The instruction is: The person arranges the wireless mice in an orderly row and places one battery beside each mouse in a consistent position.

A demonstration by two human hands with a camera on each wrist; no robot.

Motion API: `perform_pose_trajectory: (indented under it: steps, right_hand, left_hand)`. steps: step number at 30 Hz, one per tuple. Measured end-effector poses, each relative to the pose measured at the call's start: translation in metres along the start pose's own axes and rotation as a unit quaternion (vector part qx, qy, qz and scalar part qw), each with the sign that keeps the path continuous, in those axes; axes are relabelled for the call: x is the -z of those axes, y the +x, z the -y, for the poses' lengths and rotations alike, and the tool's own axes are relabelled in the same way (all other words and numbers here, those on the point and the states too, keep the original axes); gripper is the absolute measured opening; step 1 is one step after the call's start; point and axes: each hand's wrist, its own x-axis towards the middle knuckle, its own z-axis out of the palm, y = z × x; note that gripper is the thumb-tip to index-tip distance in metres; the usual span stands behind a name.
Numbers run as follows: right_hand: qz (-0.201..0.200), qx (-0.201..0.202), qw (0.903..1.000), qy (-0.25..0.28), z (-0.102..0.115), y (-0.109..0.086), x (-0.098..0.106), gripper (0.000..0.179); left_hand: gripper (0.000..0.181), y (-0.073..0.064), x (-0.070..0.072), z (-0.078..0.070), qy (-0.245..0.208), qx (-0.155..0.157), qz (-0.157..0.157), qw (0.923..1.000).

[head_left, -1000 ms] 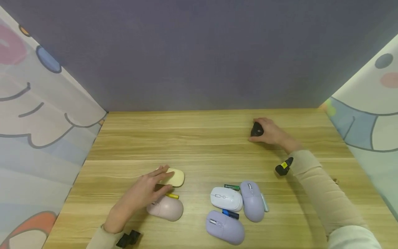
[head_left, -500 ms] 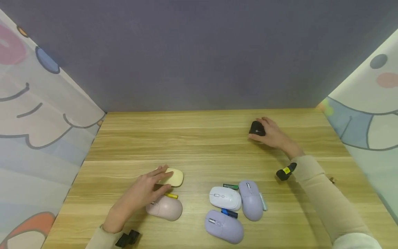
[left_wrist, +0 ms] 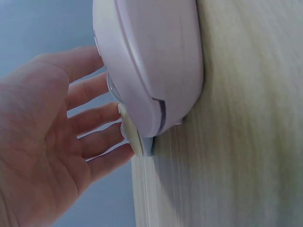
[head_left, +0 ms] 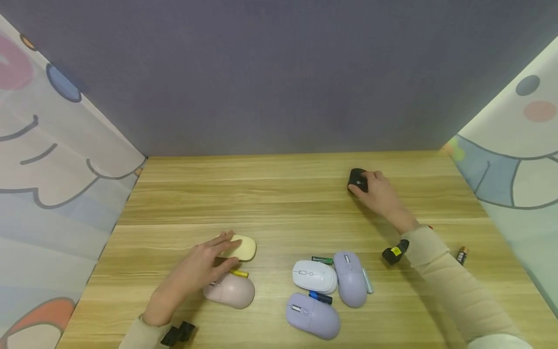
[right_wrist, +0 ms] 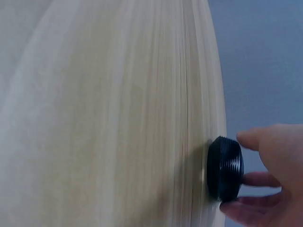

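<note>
A black computer mouse (head_left: 357, 180) lies flat near the back right of the table. My right hand (head_left: 381, 196) is at its right side, with the thumb by the near edge and fingertips by the far side. In the right wrist view, fingertips are close against the ribbed side of the black mouse (right_wrist: 226, 168), with the hand loosely spread. My left hand (head_left: 198, 266) rests its relaxed fingertips on a pale yellow mouse (head_left: 245, 248). Under that hand's thumb side lie a yellow battery (head_left: 239, 273) and a pinkish mouse (head_left: 235, 292), which looms large in the left wrist view.
A white mouse (head_left: 315, 276) and two lavender mice, one upright (head_left: 352, 281) and one slanted (head_left: 313, 317), sit front centre. Among them lie green (head_left: 321, 260), blue-black (head_left: 320, 297) and light blue (head_left: 368, 282) batteries. Another battery (head_left: 462, 255) lies beyond the right forearm. A grey panel stands behind.
The black mouse has gone from tilted to flat on the table. My right hand has loosened and drawn slightly back toward the right. The left hand keeps its place.
</note>
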Motion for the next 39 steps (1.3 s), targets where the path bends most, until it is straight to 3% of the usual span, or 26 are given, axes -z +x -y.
perform_pose_trajectory:
  steps: [5,23,39]
  right_hand:
    - [0.004,0.008,0.9999,0.014,-0.005,0.008,-0.001,0.064]
    - [0.019,0.033,0.9988,0.031,-0.008,0.035,0.0,0.059]
    - [0.031,0.022,0.9988,0.03,-0.005,0.043,0.002,0.059]
  left_hand:
    - [0.043,0.0,-0.001,-0.001,-0.001,-0.001,-0.002,1.0]
    - [0.041,0.0,-0.002,-0.001,-0.002,-0.017,-0.013,0.9998]
    - [0.041,0.001,-0.002,0.001,-0.006,-0.009,-0.009,0.9999]
